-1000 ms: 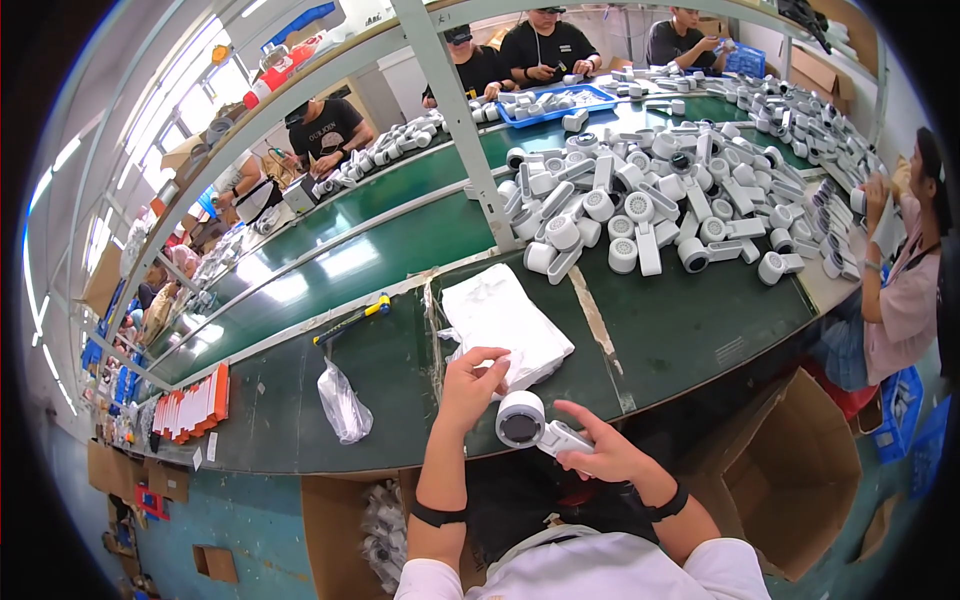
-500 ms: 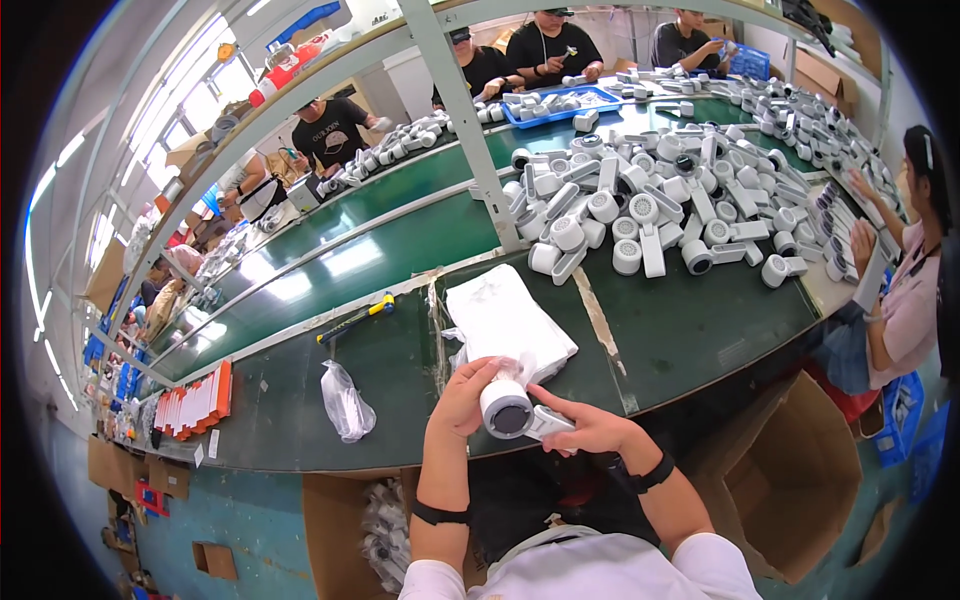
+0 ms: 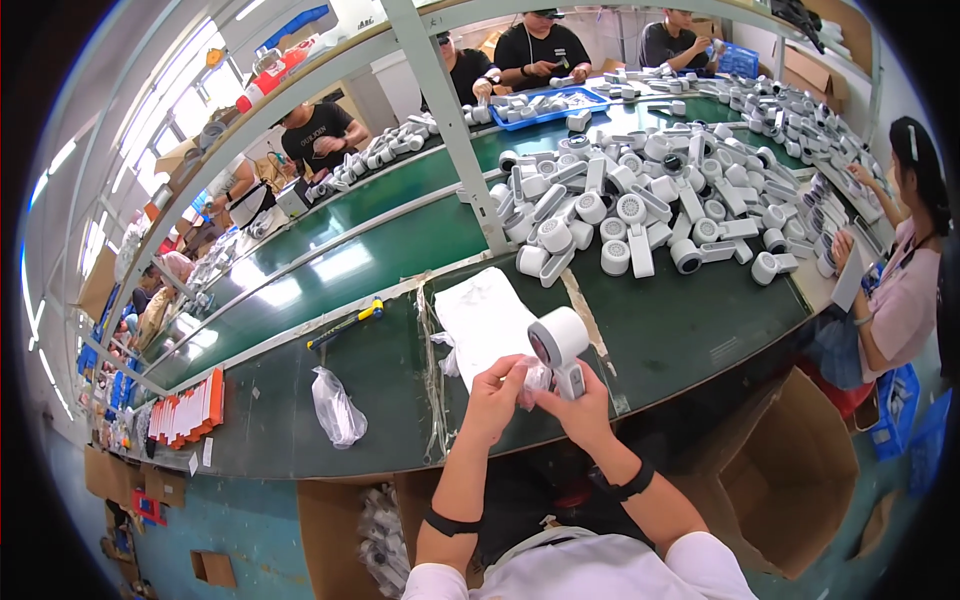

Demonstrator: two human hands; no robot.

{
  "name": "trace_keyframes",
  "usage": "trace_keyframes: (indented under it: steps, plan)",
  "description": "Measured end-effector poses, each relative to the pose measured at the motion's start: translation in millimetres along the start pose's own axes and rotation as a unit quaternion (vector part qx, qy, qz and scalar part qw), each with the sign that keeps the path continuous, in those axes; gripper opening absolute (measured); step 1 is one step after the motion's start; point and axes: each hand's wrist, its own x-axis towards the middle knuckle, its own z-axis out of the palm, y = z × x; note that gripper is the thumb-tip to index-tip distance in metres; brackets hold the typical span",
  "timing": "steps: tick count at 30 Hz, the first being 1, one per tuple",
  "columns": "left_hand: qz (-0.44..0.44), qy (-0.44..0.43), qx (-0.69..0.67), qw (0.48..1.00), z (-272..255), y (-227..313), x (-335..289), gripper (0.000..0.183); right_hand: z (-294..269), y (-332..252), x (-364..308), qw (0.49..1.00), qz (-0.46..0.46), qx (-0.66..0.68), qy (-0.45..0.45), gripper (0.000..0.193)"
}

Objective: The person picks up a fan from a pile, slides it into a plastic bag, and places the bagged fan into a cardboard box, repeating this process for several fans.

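Note:
In my right hand (image 3: 578,408), the fingers wrap round the handle of a white handheld fan (image 3: 563,333). Its round head points up, with the dark face turned to the left. My left hand (image 3: 496,398) pinches a crumpled clear plastic bag (image 3: 536,378) beside the handle, and the right fingertips come close to that bag. Just beyond my hands, a stack of white plastic bags (image 3: 478,312) lies on the dark green bench (image 3: 690,355). A large heap of similar fans (image 3: 640,205) covers the bench further off to the right.
A yellow and black tool (image 3: 346,324) and a filled clear bag (image 3: 338,410) lie to the left, past them orange-and-white cartons (image 3: 190,412). A metal post (image 3: 445,130) rises ahead. Cardboard boxes (image 3: 780,470) stand below the bench. Co-workers sit opposite and at right.
The fan has swung upright and now sits in my right hand, its head raised. My left hand has moved off the head and grips the clear bag lower down.

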Motion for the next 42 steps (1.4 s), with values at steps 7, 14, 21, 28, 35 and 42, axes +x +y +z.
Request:
trace_keyframes:
  steps: [7,14,21,28,35,42]
  plan:
    - [0.132,0.071,0.188,0.971,7,-1,-2,0.019,-2,10,19,0.983,-0.074,-0.097,0.138,0.035]
    - [0.123,0.144,0.191,0.963,8,-8,3,0.018,-23,-21,-6,0.985,-0.085,-0.143,0.043,0.044]
    - [0.086,0.084,0.137,0.983,19,6,6,0.019,-80,-48,-35,0.959,0.127,-0.056,-0.248,0.077]
    - [0.089,-0.069,0.152,0.982,3,18,0,0.019,-80,-46,-9,0.913,0.187,-0.148,-0.332,0.079]
    - [0.138,-0.039,0.224,0.964,7,23,-11,0.017,-57,-37,-16,0.95,0.178,-0.178,-0.188,0.06]
    - [0.306,0.041,0.425,0.851,29,26,-21,0.017,-45,-29,-24,0.956,0.096,-0.243,-0.131,0.06]
